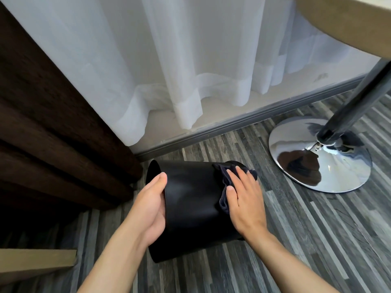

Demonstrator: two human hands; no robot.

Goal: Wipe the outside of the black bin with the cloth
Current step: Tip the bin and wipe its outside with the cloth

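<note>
Black bin point(190, 199) lies tipped on its side, lower centre of frame, mouth toward the left. Our left hand point(148, 210) clamps the rim, thumb outside, fingers hidden inside. Our right hand point(243, 201) presses the dark cloth point(222, 180) flat, fingers slightly spread, near the base. Best to keep the palm flat, sweep base-to-rim, and roll the bin to reach its underside.

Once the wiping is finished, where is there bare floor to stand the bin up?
Bare floor lies right of the bin, between the right hand on the cloth and the chrome table base. A narrower strip runs between bin and skirting board. The left is crowded: brown curtain, left hand.
</note>
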